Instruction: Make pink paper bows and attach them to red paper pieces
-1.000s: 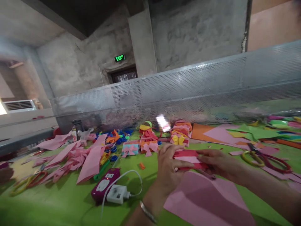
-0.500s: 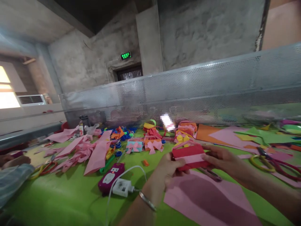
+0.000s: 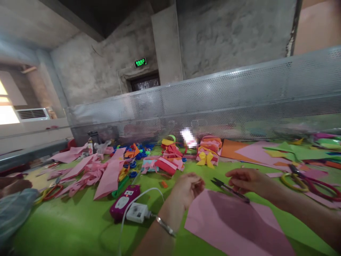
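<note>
My left hand point(image 3: 188, 187) hovers over the green table point(image 3: 66, 227) with its fingers curled in and nothing in them. My right hand point(image 3: 246, 179) is to its right, fingers closed over small dark scissors point(image 3: 221, 185) whose blades point left. Both hands are at the top edge of a large pink paper sheet point(image 3: 234, 224). A red box with a pink band point(image 3: 166, 165) lies tilted beyond my left hand, against a pile of paper bows and small gift boxes point(image 3: 207, 153).
A purple power strip with a white plug and cable point(image 3: 128, 206) lies to the left. Pink paper scraps point(image 3: 101, 174) are further left, scissors with yellow and red handles point(image 3: 306, 179) to the right. A perforated metal screen point(image 3: 213, 103) runs behind. Another person's hand and sleeve point(image 3: 13, 199) are at far left.
Both hands held the red box with the pink band; now it lies further away by the pile of bows. My left hand has drawn back empty and curled.
</note>
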A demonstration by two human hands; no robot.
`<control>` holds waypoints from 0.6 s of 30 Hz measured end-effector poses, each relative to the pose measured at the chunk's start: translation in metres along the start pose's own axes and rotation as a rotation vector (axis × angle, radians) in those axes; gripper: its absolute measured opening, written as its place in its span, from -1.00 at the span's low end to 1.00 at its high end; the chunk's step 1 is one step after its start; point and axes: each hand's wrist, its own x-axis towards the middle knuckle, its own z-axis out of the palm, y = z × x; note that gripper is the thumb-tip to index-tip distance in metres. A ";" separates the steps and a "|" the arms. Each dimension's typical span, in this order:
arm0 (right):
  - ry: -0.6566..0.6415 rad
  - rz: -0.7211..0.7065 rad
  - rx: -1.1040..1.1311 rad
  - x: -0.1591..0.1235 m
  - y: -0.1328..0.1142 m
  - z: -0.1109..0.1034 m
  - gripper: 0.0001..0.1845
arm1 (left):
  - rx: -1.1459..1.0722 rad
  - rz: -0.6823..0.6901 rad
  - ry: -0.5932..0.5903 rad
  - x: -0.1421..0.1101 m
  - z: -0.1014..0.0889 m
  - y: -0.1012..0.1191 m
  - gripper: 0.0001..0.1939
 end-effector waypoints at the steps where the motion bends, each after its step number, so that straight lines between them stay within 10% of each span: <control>1: -0.003 -0.022 -0.018 0.002 0.002 0.000 -0.57 | 0.063 -0.027 -0.037 -0.002 0.002 -0.002 -0.87; 6: 0.142 -0.143 -0.232 0.009 0.007 -0.009 -0.70 | 0.618 0.091 -0.177 -0.010 0.009 -0.006 -0.90; 12: 0.377 -0.197 -0.484 0.016 0.000 -0.044 -0.64 | 1.232 0.592 0.012 0.006 -0.004 -0.009 -0.83; 18: 0.141 -0.251 -0.866 0.001 -0.015 -0.024 -0.71 | 1.391 0.625 -0.117 0.007 -0.001 -0.004 -0.81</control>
